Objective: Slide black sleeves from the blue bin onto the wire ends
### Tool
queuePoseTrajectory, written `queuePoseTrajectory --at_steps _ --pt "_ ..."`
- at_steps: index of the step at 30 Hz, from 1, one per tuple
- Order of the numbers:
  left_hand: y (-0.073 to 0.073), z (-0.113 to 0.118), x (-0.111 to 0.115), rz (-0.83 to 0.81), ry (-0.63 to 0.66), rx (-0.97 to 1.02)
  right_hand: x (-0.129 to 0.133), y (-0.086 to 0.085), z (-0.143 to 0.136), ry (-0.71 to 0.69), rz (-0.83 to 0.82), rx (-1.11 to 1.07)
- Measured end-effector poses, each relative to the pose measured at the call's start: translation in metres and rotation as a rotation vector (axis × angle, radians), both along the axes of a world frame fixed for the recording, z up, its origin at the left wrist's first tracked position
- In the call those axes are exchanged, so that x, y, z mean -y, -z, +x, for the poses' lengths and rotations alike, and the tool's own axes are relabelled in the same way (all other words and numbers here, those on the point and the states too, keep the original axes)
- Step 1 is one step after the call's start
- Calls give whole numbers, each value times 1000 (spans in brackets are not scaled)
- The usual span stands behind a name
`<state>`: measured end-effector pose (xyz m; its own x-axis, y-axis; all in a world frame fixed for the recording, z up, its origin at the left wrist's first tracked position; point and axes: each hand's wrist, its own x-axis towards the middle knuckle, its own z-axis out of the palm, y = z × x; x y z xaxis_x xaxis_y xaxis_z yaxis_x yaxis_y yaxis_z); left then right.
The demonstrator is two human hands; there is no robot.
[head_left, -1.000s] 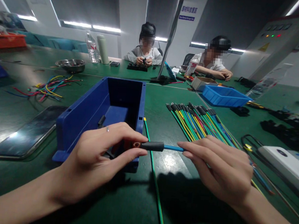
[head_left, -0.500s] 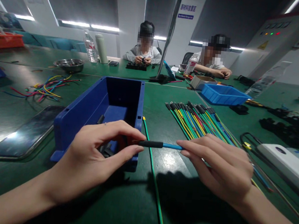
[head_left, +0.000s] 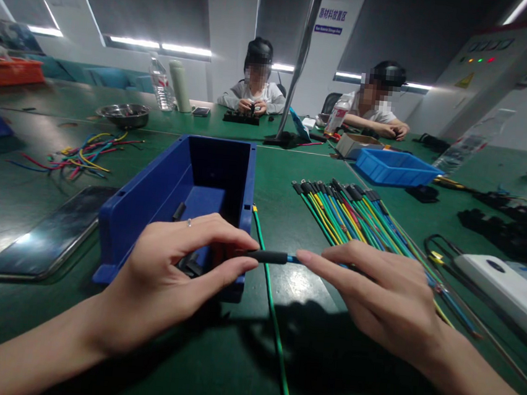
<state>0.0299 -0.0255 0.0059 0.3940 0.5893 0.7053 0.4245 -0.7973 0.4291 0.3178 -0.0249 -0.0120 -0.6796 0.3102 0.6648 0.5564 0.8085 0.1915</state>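
Sleeve-fitting step, by the look of it: the left hand [head_left: 169, 275] pinches the black sleeve [head_left: 267, 257] at 9 o'clock, the right hand [head_left: 375, 295] grips the blue wire [head_left: 293, 259] at 3 — both over the counter [head_left: 276, 360], beside the blue bin [head_left: 151, 205]. Next calls for a straight, steady push.

Bare forearms; ring [head_left: 189, 222] on left grip [head_left: 177, 270].

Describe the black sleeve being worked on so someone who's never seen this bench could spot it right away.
Start at the big blue bin mid-table. Just past its near right corner, the black sleeve hangs between the left hand and right hand. Unlike the sleeved wires lying in a row, it is held up.
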Motion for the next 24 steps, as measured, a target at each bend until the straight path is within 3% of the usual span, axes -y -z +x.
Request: queuePoseTrajectory --at_steps 13,24 --pt "2 -1 -2 30 18 66 3 -4 2 26 -37 16" --pt "-1 -5 -2 -366 10 140 1 -6 1 19 -40 42"
